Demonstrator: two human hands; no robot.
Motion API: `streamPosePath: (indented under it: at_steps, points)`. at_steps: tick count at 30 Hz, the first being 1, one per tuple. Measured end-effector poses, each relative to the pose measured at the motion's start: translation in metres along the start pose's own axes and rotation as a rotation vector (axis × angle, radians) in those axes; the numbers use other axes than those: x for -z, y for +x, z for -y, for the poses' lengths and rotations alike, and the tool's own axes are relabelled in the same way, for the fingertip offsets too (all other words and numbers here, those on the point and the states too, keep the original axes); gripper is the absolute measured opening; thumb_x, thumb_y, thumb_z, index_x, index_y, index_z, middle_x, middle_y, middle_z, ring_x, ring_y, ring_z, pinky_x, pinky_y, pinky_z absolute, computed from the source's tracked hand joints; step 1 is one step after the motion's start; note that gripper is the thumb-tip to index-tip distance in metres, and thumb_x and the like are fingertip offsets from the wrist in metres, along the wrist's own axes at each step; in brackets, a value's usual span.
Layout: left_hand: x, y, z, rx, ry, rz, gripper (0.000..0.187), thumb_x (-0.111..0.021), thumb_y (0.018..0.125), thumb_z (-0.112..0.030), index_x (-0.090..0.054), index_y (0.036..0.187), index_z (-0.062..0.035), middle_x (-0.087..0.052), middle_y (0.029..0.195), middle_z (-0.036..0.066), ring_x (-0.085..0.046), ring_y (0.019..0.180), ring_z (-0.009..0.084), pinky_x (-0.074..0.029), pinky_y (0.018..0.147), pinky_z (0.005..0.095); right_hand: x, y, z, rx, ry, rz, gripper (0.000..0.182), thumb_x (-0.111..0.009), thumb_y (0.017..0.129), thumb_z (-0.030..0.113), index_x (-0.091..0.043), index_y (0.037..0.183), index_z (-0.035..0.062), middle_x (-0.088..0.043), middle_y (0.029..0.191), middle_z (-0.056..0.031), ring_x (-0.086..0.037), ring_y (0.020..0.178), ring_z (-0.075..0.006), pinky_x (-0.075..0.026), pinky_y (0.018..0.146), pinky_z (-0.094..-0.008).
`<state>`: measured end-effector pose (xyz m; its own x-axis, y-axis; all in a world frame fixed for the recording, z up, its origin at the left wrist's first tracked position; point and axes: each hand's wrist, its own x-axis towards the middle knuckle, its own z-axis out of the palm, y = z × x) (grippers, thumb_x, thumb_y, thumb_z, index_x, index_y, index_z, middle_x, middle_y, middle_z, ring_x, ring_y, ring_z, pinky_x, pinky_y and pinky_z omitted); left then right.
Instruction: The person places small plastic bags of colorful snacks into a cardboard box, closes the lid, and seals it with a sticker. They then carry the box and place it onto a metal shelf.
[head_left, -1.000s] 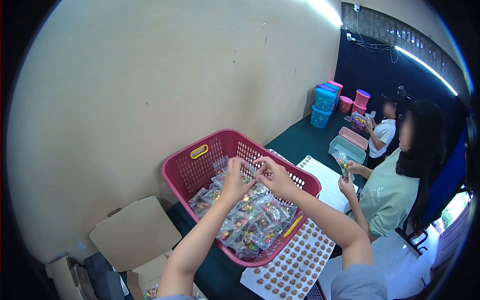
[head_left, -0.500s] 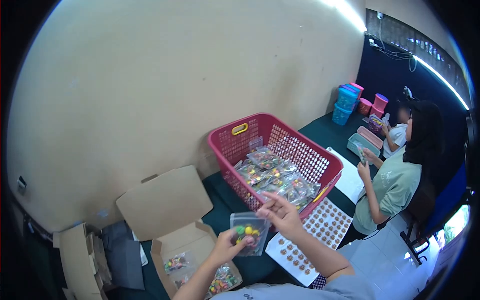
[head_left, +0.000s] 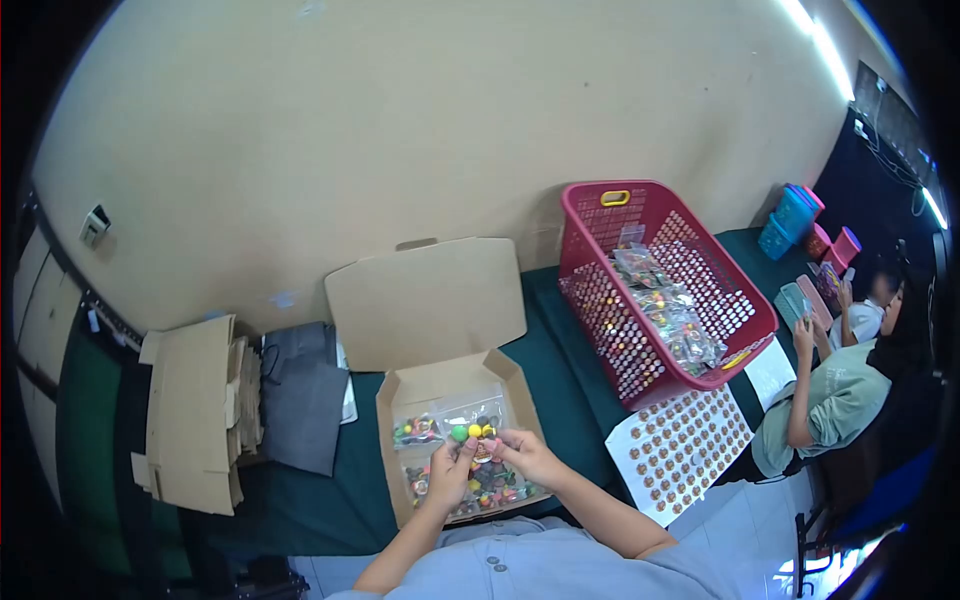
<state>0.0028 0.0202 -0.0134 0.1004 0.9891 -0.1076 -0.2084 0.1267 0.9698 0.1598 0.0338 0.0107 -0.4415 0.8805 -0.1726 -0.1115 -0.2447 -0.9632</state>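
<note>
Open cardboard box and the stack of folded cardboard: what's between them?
Head view: a dark grey flat item, a whitish item partly behind it, then bare green cloth.

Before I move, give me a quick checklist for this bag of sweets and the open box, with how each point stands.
1. Left hand and right hand both on the bag: ok.
2. Lid raised, clear of the bag: ok.
3. Bag over the box: ok.
4. Bag's top sealed: cannot tell.
5. Box free of other bags: not ok, some lie inside.
6. Basket apart from the box: ok.
</note>
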Motion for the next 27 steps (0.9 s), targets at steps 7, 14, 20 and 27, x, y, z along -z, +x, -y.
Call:
streamPosePath:
  at_steps: [7,14,20,27]
  points:
    - [0.052,-0.026,-0.012,0.069,-0.009,0.002,0.036,-0.046,0.094,-0.031,-0.05,0.114,-0.0007,-0.058,0.101,0.006,-0.055,0.085,0.0081,-0.045,0.069,0.0217,-0.043,0.026,-0.022,-0.071,0.201,0.019,0.03,-0.047,0.094,0.029,-0.059,0.103,0.0028,-0.059,0.091,0.0019,-0.05,0.081,-0.0048,-0.04,0.074,-0.0203]
    - [0.079,-0.043,-0.021,-0.058,0.091,-0.039,0.039,-0.051,0.092,-0.026,-0.045,0.12,0.0001,-0.057,0.105,0.005,-0.054,0.094,0.0105,-0.045,0.077,0.0231,-0.077,0.038,-0.03,-0.031,0.062,0.087,0.026,-0.053,0.091,0.027,-0.057,0.102,0.0045,-0.057,0.087,0.0033,-0.049,0.077,-0.0039,-0.04,0.066,-0.0207]
    - [0.092,-0.043,-0.013,0.089,-0.254,-0.028,0.041,-0.052,0.091,-0.022,-0.039,0.124,-0.0003,-0.052,0.113,0.008,-0.052,0.1,0.0129,-0.042,0.086,0.0261,-0.077,0.046,-0.043,-0.071,0.377,0.113,0.027,-0.052,0.091,0.026,-0.057,0.101,0.0016,-0.058,0.091,0.0003,-0.05,0.083,-0.0056,-0.04,0.072,-0.0202]
    - [0.071,-0.038,-0.013,-0.024,0.083,0.089,0.056,-0.063,0.079,0.0,-0.033,0.127,-0.0007,-0.05,0.118,0.011,-0.052,0.107,0.0173,-0.046,0.088,0.0297,-0.072,0.035,-0.019,-0.074,0.068,-0.025,0.03,-0.054,0.09,0.025,-0.055,0.104,-0.0012,-0.06,0.091,-0.0046,-0.055,0.079,-0.0092,-0.045,0.068,-0.0218]
